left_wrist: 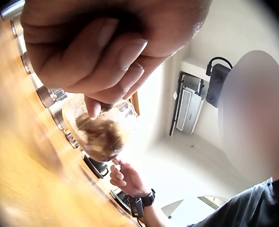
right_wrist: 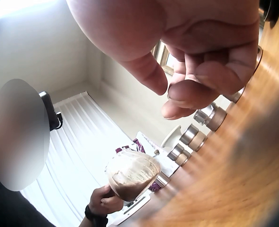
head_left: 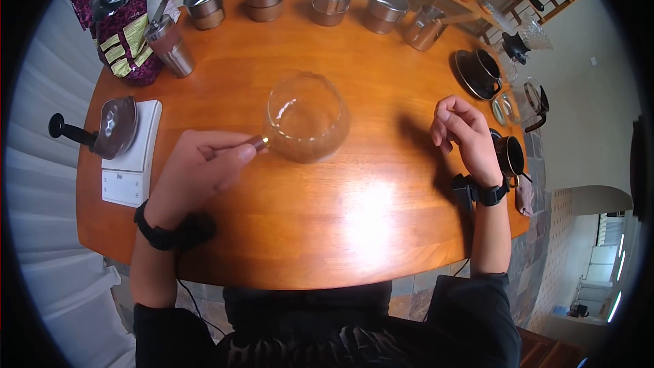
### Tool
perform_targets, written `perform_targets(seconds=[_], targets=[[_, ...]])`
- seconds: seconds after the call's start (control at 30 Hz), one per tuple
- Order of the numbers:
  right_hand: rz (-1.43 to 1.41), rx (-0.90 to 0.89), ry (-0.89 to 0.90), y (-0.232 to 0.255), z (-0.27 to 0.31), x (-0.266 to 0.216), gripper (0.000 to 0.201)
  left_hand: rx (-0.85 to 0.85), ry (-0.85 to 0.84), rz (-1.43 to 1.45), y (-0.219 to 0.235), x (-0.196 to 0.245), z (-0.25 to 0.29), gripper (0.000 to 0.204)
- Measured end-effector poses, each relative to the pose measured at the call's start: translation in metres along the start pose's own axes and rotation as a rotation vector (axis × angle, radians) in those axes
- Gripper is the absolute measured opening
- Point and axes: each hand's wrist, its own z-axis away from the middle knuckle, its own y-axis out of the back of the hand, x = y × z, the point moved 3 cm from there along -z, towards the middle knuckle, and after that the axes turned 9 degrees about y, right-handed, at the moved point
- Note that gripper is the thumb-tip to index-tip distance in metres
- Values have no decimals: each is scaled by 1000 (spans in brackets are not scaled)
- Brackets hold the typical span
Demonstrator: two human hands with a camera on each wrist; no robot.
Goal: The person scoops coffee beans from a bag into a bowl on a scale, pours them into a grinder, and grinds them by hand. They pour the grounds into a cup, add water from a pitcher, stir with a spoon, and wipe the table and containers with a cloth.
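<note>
My left hand (head_left: 204, 167) pinches the short brown handle (head_left: 257, 143) of a round clear glass pot (head_left: 306, 126) over the middle of the wooden table. A gold band joins the handle to the glass. In the left wrist view the fingers of this hand (left_wrist: 97, 56) curl in front of the pot (left_wrist: 101, 135). My right hand (head_left: 466, 136) hovers at the table's right side with loosely bent fingers and holds nothing. From the right wrist view, the pot (right_wrist: 132, 177) appears beyond that hand (right_wrist: 196, 56), with brownish tones seen through its glass.
Several metal cups (head_left: 264, 3) line the back edge, beside a small metal pitcher (head_left: 424, 31). At left are a hand grinder (head_left: 170, 48), a purple bag (head_left: 126, 34) and a white scale (head_left: 126, 184) bearing a brown portafilter-like piece (head_left: 117, 129). Black cups (head_left: 485, 68) stand at right.
</note>
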Motion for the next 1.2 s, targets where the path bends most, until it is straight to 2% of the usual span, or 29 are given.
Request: perform_targets(seconds=[0.07,0.57,0.77,0.87,1.07,1.2], targets=[[-1,-6,10,-1,0,0,17,4,-37,-13,0,0,-2,32],[29,-20,4,-1,0,-2,18,-42,-3,-7,0,-2,-1,29],[16,-16,-3,-2,0,-4,17,-22,-1,-10,2,-1,-1,30],[4,-18,-5,-2,0,-3,17,41,4,32,5,-3,-4,31],[10,-8,-3,-3,0,-3,17,-15,34,-87,1,-6,-3,30],[20,-20,-6,-2,0,-2,18,-30,36,-67,1,-3,0,29]])
